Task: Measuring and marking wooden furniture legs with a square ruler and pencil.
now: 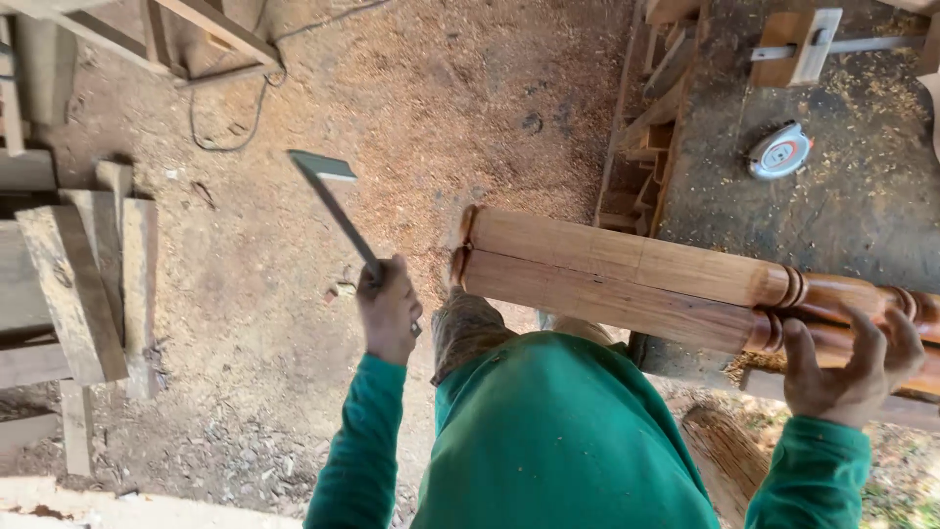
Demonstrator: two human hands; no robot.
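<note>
We see a round tape measure (779, 150) on the dusty table (862, 196) at two o'clock, stacked planks (83, 284) at nine, sawdust floor (431, 108) between.

Taking the two turned posts (627, 279) as landmark: they lie side by side, touching, their squared ends jutting left off the workbench (862, 196), on which a tape measure (780, 150) sits behind them. The right hand (854, 367) rests on their turned part, and the left hand (389, 313) holds a square (338, 201) to their left. Stacked boards (78, 284) lie farther left on the sawdust floor (431, 108).
</note>
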